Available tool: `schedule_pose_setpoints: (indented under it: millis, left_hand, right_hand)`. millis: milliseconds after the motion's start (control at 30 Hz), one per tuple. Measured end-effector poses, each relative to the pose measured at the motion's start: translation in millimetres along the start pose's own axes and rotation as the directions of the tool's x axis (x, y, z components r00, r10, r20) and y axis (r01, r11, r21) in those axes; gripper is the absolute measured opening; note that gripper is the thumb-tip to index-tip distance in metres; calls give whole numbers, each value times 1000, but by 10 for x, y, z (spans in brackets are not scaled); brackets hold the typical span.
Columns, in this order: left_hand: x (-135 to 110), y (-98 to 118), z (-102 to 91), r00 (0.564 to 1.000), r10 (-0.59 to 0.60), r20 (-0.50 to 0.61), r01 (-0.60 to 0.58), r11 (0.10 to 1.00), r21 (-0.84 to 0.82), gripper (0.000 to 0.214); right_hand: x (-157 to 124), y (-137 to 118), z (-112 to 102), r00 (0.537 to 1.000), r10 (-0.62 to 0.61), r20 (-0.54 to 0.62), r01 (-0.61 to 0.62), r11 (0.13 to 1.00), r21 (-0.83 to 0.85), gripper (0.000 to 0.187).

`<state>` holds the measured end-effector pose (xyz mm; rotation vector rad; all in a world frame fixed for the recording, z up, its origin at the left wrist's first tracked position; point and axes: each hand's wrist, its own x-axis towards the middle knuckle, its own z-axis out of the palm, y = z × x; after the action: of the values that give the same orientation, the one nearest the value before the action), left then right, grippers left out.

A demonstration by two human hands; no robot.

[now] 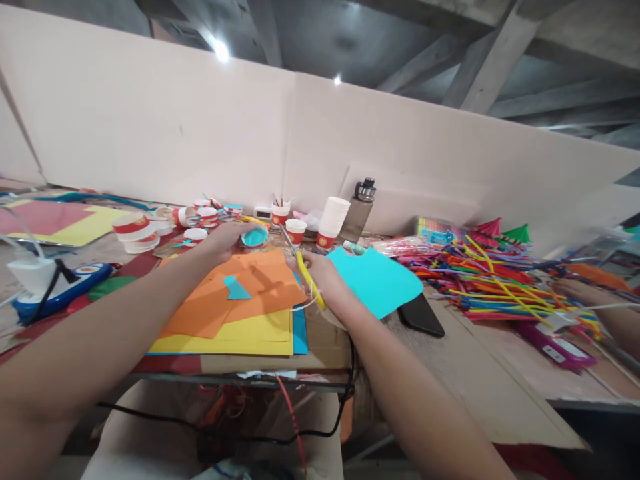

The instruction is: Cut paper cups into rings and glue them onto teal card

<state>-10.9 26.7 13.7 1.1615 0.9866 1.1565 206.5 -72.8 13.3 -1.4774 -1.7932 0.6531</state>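
My left hand (231, 241) is closed on the edge of a short paper cup (255, 245), whose round top shows blue paper. In my right hand (324, 277) is a pair of scissors with yellow handles (311, 283); the blades point up and left, toward the cup but apart from it. Below my hands lie sheets of orange paper (265, 280) over yellow paper (240, 341). A small blue paper scrap (237, 289) rests on the orange. Right of my right hand is a blue sheet (380, 280) with a cut-out edge.
Several cut paper cups (135, 228) stand at the back left, near a blue power strip (65, 293). Behind are stacked cups (334, 220) and a bottle (358, 213). To the right lie a phone (421, 315), pipe cleaners (480, 280) and another person's hand (575, 291).
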Motion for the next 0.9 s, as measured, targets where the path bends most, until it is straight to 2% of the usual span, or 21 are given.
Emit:
schedule_pose_setpoints:
  millis: [67,133,233,333,433,500,567,633,700,733,800,900]
  left_hand:
    - [53,-22,-17,989,46,-141,-60,994,-93,20]
    - [88,-43,-37,983,47,-177,-70,989,-128,19]
    - [85,-65,-35,990,60,-130,-74,992,-104,17]
    - [42,-72,13,996,71,-52,-75,994,-80,17]
    - [3,-73,69,998,63,-27,-65,995,-70,17]
    - [-10,-74,93,998,60,-24,-61,996,-69,17]
    - [-17,-77,104,999,53,-12,-54,996,-71,17]
    - [-22,-80,107,999,47,1,-47,996,-70,17]
    - [-26,-81,109,999,44,12,-43,997,-66,17]
    - [-27,-82,109,999,46,17,-45,997,-64,17]
    - [-26,-82,109,998,51,25,-49,997,-61,18]
    - [-19,-81,101,998,54,35,-52,997,-59,20]
  right_hand:
    - [-52,-24,-1,999,-50,6,51,974,-223,15]
    - [-122,-63,28,997,-43,64,64,926,-372,20]
    - [-207,-112,96,979,-55,195,144,866,-480,25]
    - [-219,-123,117,965,-75,253,199,835,-513,22]
    - [-158,-93,13,972,-107,207,200,841,-503,22]
    - [-90,-40,-142,980,-154,125,197,832,-519,23]
    - [-14,52,-347,987,-159,31,145,786,-601,27]
    - [56,178,-565,996,-81,-41,29,708,-706,38]
    - [107,322,-753,995,60,-84,-103,632,-768,50]
    - [124,391,-824,988,137,-70,-140,604,-784,52]
    - [145,509,-913,970,239,-41,-179,590,-787,56]
    - [165,610,-937,968,251,-21,-174,610,-773,53]
